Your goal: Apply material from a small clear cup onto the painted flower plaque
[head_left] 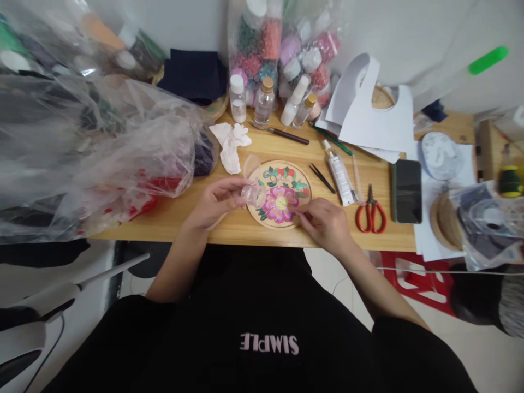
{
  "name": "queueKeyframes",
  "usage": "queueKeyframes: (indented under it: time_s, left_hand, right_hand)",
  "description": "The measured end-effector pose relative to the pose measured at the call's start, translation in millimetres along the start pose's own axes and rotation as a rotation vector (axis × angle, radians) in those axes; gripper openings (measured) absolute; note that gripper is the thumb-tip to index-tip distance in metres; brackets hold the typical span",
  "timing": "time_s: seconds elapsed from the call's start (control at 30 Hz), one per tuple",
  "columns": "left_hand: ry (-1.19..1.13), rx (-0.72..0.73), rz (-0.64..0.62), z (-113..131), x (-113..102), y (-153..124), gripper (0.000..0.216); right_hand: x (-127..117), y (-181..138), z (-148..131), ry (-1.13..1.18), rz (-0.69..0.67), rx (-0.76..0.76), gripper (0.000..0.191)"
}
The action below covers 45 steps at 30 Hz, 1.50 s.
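A round wooden panel (268, 219) lies near the table's front edge, decorated with a pink flower, green leaves and red blossoms. My left hand (219, 201) is closed on a small clear plastic container (249, 194) above the panel's left side; its round lid seems to stand up behind it. My right hand (325, 222) rests at the panel's right edge, thumb and fingertips pinched together by a pink petal. What those fingertips hold, if anything, is too small to make out. Black tweezers (322, 178) lie right of the panel, beside a white glue tube (342, 176).
Red-handled pliers (370, 214) and a dark phone (406, 191) lie to the right. Small bottles (264, 103) and a brown-handled tool (289, 136) sit behind the panel. Crumpled tissue (231, 144) and big plastic bags (135, 142) crowd the left. White paper (376, 120) stands at the back right.
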<state>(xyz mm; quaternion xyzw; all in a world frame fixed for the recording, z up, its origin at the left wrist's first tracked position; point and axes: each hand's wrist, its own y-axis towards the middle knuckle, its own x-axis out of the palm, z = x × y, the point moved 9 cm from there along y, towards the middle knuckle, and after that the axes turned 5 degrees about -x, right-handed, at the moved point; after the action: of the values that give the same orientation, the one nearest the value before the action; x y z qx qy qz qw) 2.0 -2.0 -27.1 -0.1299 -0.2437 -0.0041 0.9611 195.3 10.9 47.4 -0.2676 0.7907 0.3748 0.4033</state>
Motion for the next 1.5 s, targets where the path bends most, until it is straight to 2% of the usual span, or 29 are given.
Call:
queueKeyframes:
  time_s: [0.3,0.4,0.5,0.6,0.83,1.03,1.27,1.37,1.5]
  left_hand:
    - [0.003,0.003,0.003,-3.3,-2.2,0.7,0.031]
    - [0.002,0.006,-0.007,-4.0,0.8,1.1,0.031]
    - [0.018,0.005,-0.017,-3.3,6.1,1.0,0.031]
    - [0.055,0.021,-0.039,1.3,13.4,-0.4,0.030]
    - [0.133,0.035,-0.110,6.3,25.0,-2.8,0.030]
    - [0.138,0.030,-0.120,1.0,24.6,-2.5,0.030]
    - [0.106,0.067,-0.138,2.9,30.2,-2.2,0.026]
    - [0.121,0.065,-0.119,3.3,30.0,-1.1,0.026]
    - [0.142,0.058,-0.105,3.2,30.3,-1.0,0.027]
  right_hand:
    - [-14.2,4.6,-4.1,0.021,0.041,-0.007,0.012]
    - [-30.4,12.9,-18.6,0.065,0.111,-0.034,0.011]
    - [-39.4,24.1,-39.7,0.070,0.152,-0.124,0.011]
    - [-34.2,33.9,-52.6,-0.018,0.132,-0.197,0.015]
    - [-18.4,40.4,-55.3,-0.201,0.082,-0.255,0.024]
    - [-9.1,36.3,-51.4,-0.093,-0.009,-0.222,0.021]
    - [-16.0,35.3,-48.6,-0.003,0.053,-0.159,0.020]
    - [-15.2,35.8,-47.4,-0.042,0.030,-0.146,0.022]
    - [-10.9,34.6,-46.4,0.053,0.004,-0.137,0.017]
